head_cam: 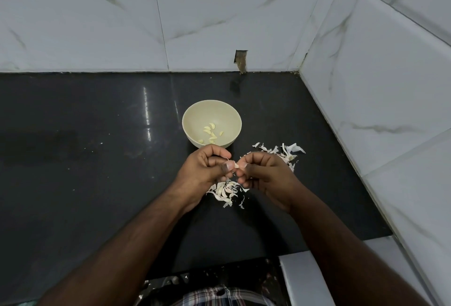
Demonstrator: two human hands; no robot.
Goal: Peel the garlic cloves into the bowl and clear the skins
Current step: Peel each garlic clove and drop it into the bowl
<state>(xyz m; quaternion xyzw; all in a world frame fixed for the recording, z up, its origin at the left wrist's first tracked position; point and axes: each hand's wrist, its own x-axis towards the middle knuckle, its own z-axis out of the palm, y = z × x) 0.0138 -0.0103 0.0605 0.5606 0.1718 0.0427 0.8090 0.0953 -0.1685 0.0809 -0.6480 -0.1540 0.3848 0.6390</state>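
Note:
A pale green bowl (192,115) stands on the black counter and holds several peeled garlic cloves (211,132). Just in front of it, my left hand (207,168) and my right hand (263,171) meet above the counter and pinch one small garlic clove (236,165) between their fingertips. Under my hands lies a heap of unpeeled cloves and skins (225,191). A second scatter of loose skins (283,152) lies to the right, partly hidden behind my right hand.
The black counter (97,159) runs to a marble-tiled back wall (170,25) and a side wall on the right (390,110). A small notch (241,60) is cut in the back wall tile. The counter's front edge is near my body.

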